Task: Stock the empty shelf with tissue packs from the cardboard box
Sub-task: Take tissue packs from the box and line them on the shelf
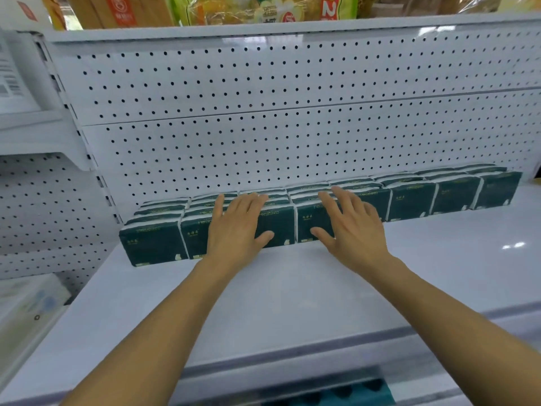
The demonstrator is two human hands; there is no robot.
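Several dark green tissue packs (409,200) stand in rows along the back of the white shelf (292,303), against the pegboard wall. My left hand (237,227) lies flat, fingers spread, on the front packs left of the middle. My right hand (351,227) rests the same way on the packs just right of the middle. Neither hand grips a pack. The leftmost pack (152,244) stands a little forward of the others. The cardboard box is not in view.
A white pegboard wall (292,112) backs the shelf. An upper shelf edge (263,27) carries orange and green goods above. A neighbouring shelf unit (32,200) with pale packs stands at the left. More teal packs (351,391) show below the shelf's front edge.
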